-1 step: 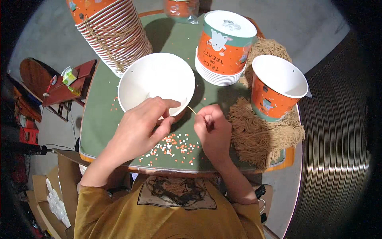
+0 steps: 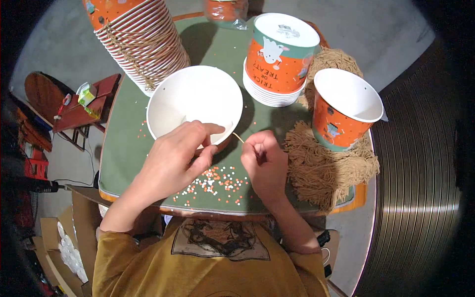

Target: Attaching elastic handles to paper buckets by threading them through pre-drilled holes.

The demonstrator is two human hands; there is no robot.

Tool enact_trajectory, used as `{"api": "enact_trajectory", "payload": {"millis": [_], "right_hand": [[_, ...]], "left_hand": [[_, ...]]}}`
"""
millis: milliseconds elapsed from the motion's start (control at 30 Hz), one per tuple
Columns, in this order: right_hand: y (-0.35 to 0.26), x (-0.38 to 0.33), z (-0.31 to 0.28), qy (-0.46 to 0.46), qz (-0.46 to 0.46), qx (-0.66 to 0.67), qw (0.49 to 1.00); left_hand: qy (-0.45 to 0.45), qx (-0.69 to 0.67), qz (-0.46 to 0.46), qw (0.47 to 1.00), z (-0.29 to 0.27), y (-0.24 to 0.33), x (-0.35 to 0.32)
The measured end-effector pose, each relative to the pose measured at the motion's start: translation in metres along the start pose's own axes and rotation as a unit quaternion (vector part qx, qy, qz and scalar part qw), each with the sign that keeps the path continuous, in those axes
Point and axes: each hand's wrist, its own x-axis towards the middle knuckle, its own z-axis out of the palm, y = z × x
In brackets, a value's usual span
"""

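Being pinched by the right hand [image 2: 267, 166], a thin cord [image 2: 238, 137] is stretched to the bucket [image 2: 198, 94], right of the tall stack [image 2: 143, 47]; its near rim is gripped by the left hand [image 2: 178, 148]. By hard pulling, the rim could be torn.

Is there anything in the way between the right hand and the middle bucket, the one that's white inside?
Nothing visible blocks it. Only the thin cord, pinched in the right hand, spans the gap to the bucket. The left hand is left of that gap.
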Motion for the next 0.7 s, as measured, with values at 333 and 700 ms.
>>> {"api": "enact_trajectory", "payload": {"millis": [333, 700], "right_hand": [[-0.0012, 0.0029, 0.0037, -0.001, -0.035, -0.015, 0.999], [-0.0020, 0.0042, 0.0002, -0.014, -0.019, -0.001, 1.000]], "left_hand": [[-0.019, -0.011, -0.012, 1.000, -0.0034, -0.0005, 0.0005], [-0.005, -0.010, 0.009, 1.000, -0.0004, -0.0039, 0.0006]]}}
